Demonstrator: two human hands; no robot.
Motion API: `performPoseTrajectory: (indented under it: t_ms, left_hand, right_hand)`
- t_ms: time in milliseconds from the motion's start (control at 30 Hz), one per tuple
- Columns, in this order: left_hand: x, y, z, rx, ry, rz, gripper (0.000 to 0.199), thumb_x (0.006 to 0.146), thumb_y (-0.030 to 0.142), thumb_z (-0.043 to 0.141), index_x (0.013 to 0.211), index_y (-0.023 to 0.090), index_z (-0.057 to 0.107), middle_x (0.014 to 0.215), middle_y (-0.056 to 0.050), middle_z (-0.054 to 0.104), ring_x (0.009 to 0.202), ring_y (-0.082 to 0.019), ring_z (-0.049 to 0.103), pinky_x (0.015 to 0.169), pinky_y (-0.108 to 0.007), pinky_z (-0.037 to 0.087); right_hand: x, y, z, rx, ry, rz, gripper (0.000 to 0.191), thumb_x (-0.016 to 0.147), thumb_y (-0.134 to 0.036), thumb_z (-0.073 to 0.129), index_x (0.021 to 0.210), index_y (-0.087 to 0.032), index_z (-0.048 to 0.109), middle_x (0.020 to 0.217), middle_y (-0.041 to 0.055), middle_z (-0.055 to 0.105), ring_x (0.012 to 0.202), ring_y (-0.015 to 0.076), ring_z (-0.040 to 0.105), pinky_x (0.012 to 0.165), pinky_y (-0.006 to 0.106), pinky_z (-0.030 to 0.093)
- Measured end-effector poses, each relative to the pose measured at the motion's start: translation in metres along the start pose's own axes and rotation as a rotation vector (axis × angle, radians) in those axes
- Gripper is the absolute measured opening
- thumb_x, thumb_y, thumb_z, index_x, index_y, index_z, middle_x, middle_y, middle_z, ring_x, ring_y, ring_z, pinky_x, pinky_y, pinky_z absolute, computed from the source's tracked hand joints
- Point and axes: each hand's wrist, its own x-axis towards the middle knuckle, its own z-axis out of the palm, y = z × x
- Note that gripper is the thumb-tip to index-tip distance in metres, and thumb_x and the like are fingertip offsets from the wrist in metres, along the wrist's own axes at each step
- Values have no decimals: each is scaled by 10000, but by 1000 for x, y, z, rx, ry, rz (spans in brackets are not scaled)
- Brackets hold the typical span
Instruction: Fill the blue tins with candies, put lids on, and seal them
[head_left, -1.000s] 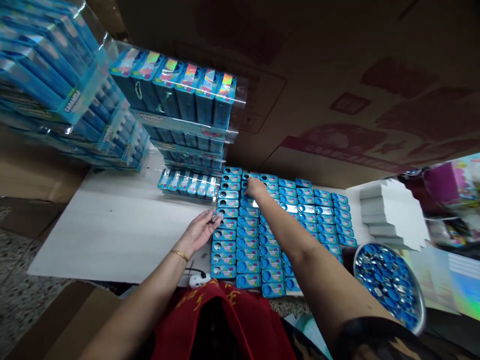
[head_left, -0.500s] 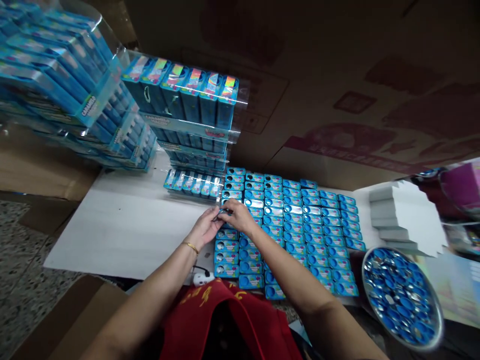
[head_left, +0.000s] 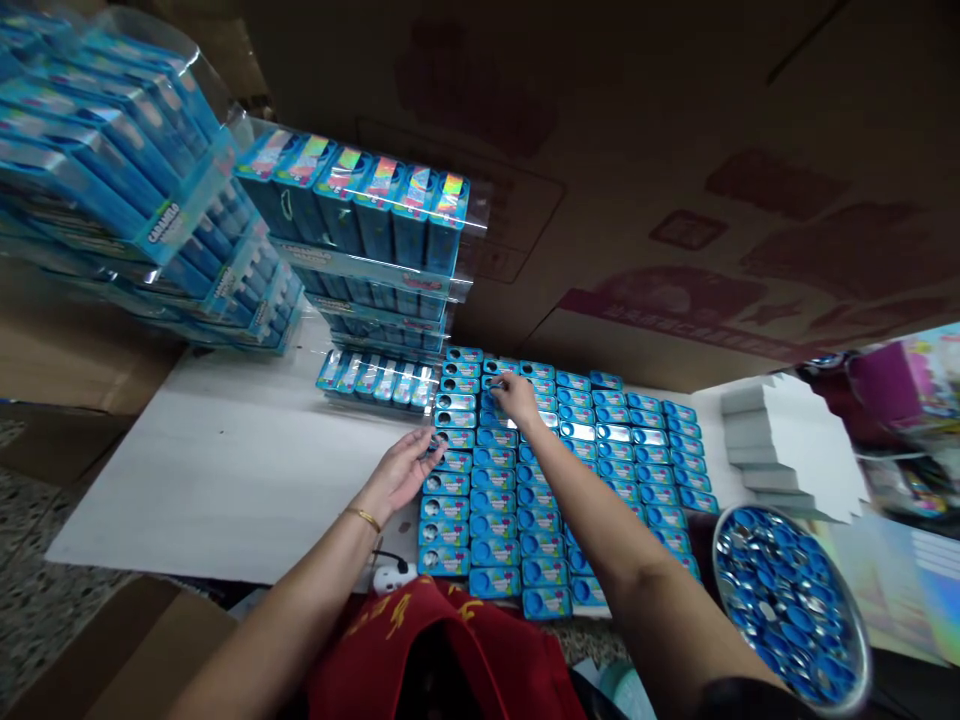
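"Head view, then; where is the left hand (head_left: pixel 405 472)?"

"At eight o'clock from the right hand (head_left: pixel 516 400); its thumb and fingertips are pinched together on a small shiny piece (head_left: pixel 435 443), too small to name, beside the blue CARAMELO boxes (head_left: pixel 493 500)."

"And the right?"

"Over the second column of boxes, toward its twelve o'clock end; the fingertips point down at the boxes; whether they grip anything, I cannot tell."

"How do the boxes lie?"

"In columns on the white bench (head_left: pixel 247 470), mostly toward five o'clock from the right hand; the column by the left hand shows dark or silvery circles, many others blue ones."

"Round about?"

"Clear-wrapped display packs (head_left: pixel 367 225) between ten and eleven; a cardboard carton (head_left: pixel 637 200) at one; a stepped white stack (head_left: pixel 795 440) at three; a metal basin (head_left: pixel 862 645) of round blue and silvery pieces (head_left: pixel 780 610) at four."
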Motion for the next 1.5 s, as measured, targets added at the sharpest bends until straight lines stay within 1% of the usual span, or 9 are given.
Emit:
performPoseTrajectory:
  t_ms: [67,167,533,800,933,1033,1167,1300,1500]
  left_hand:
    - [-2,2,-4,-1,-3,-14,102,746,76,599,838,120,606,774,-46,638,760,-130,637,674,-197,524]
    - [-2,4,-7,16,-15,-38,118,739,122,623,856,126,611,759,-43,634,681,-111,621,573,-177,511]
    - [-3,14,-1,87,-31,-12,145,715,179,660,834,130,595,726,-35,613,609,-92,581,469,-155,440]
    - [-13,11,-5,58,64,56,130,696,144,673,777,127,573,678,-27,611,588,-109,596,475,-173,457]
    - [-7,1,-2,21,104,108,66,724,117,639,754,111,581,688,-39,622,610,-110,608,574,-210,513]
    - [-8,-3,3,-16,80,67,97,781,190,584,777,94,597,705,-72,632,638,-129,621,599,-234,532]
    - [-18,4,2,-63,18,-53,120,788,137,523,833,70,612,791,-137,649,794,-194,641,685,-287,548]
    - [-28,13,-5,-57,-53,-13,221,733,12,505,914,69,617,918,-147,647,970,-213,602,831,-309,511]
    - [-26,17,-18,41,28,51,174,751,78,584,920,111,610,862,-102,653,783,-152,636,628,-204,516]
  right_hand:
    - [24,-5,-9,-331,66,28,194,717,-161,570,902,-171,628,871,67,647,803,175,603,692,268,453]
    - [51,-18,-11,-623,-64,95,284,676,-199,645,957,-160,623,981,123,638,903,227,599,716,286,455]
    - [72,-38,-9,-731,-219,149,404,565,-226,766,941,-122,663,930,155,650,918,247,609,749,297,464]
    - [-1,-41,-2,-539,-42,-90,383,755,-270,614,1123,-184,552,1026,114,623,949,230,585,764,320,447]
    - [-66,-43,33,-109,-280,-561,191,750,-257,620,939,-240,642,889,22,643,813,165,590,727,271,458]
    - [-77,-39,45,-22,-271,-540,117,771,-194,576,817,-247,670,865,1,653,824,155,588,756,259,452]
    - [-34,-17,17,-23,-78,-243,172,792,-211,509,876,-185,657,808,17,662,718,142,604,682,248,461]
    - [28,-9,-20,-337,127,-10,231,766,-235,545,977,-165,608,885,60,655,824,164,605,711,251,449]
    - [88,-32,-18,-597,-58,136,318,654,-203,679,961,-134,635,982,152,635,898,246,609,704,293,462]
